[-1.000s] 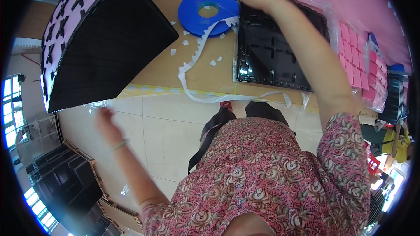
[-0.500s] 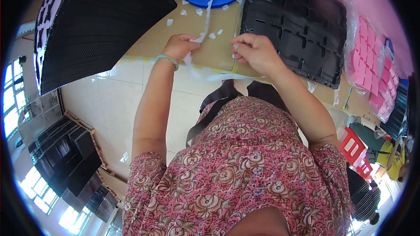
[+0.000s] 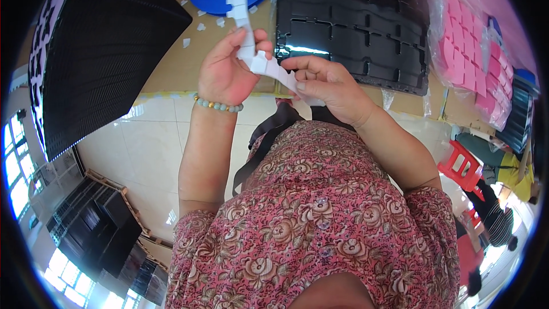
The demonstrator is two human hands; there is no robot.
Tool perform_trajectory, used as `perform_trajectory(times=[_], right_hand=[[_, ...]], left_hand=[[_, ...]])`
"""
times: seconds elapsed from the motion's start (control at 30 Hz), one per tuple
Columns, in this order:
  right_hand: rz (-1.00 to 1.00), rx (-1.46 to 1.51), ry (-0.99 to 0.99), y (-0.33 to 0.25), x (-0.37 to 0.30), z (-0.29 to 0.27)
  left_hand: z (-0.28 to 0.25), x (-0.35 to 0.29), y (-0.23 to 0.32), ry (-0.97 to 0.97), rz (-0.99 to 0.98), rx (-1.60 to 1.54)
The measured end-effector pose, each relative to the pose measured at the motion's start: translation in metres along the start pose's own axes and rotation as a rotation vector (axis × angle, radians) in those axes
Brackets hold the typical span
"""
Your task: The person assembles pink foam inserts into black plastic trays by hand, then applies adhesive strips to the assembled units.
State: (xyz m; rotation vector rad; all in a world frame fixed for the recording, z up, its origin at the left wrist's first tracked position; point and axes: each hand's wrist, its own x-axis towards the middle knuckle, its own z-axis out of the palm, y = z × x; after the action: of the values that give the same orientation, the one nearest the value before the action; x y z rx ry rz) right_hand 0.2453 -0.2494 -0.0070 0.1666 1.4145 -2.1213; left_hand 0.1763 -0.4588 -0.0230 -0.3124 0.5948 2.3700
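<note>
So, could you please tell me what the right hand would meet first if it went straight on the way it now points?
Beyond the white strip it holds, the right hand would probably meet the left hand first, though their relative depth is unclear.

Strip (image 3: pixel 269 67), twelve o'clock: matt, paper-like. Tray (image 3: pixel 350 33), one o'clock: glossy plastic. Counter (image 3: pixel 171 68), ten o'clock: smooth, matt. Floor (image 3: pixel 146 151), nine o'clock: glossy tile.

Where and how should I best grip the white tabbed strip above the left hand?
Probably pinch the white tabbed strip by its smooth right edge, coming from the right, just above the left hand. Tabs jut from its left edge there, so this should avoid them.
</note>
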Motion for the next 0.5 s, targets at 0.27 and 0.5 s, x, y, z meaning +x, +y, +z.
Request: perform_trajectory(times=[0.27,0.5], right_hand=[[-0.259,0.002,0.174,-0.02,-0.037,-0.009],[-0.078,-0.019,0.206,-0.028,-0.064,-0.031]], left_hand=[[0.013,-0.025,-0.084,-0.23,-0.021,-0.233],[0.028,-0.015,-0.1,-0.244,-0.099,-0.142]])
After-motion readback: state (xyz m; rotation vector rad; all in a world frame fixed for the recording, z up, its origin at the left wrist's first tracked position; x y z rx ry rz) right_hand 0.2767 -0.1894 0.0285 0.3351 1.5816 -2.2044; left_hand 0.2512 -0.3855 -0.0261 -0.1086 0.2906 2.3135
